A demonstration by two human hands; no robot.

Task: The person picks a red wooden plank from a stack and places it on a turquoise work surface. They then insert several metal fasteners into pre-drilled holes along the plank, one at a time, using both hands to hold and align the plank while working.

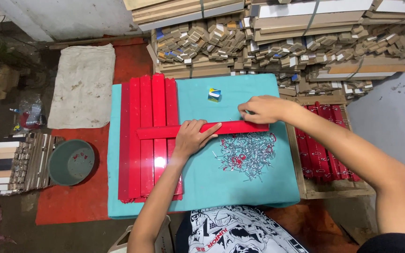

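The long glossy red strip (233, 128) is laid crosswise over a teal cloth-covered board (258, 187), its left part resting on top of a row of similar red strips (148, 140) that run away from the person. It is pressed down by the left hand (192, 137), whose fingers (208, 130) are spread flat across its middle, palm down, with nothing gripped. At the strip's right end the right hand (262, 109) is set, its fingertips (245, 112) bunched narrowly at the strip's upper edge; whether something small is pinched between them cannot be told.

Just below the strip, between the two forearms, a loose heap of small silvery metal hooks (247, 153) is spread on the teal cloth, touching or nearly touching the strip's lower edge. A small blue, yellow and white box (214, 94) is seen farther up the board, apart from both hands.

To the right of the board, further red strips (322, 150) with metal fittings are held in a wooden crate (338, 187), partly hidden by the right forearm. Behind the board, stacks of cut wooden moulding pieces (277, 44) are piled. To the left, a grey-green round plastic basin (71, 161) is set on a red mat (71, 201), with a dirty white sack (84, 86) beyond it and a bundle of flat strips (5, 164) at the left edge.
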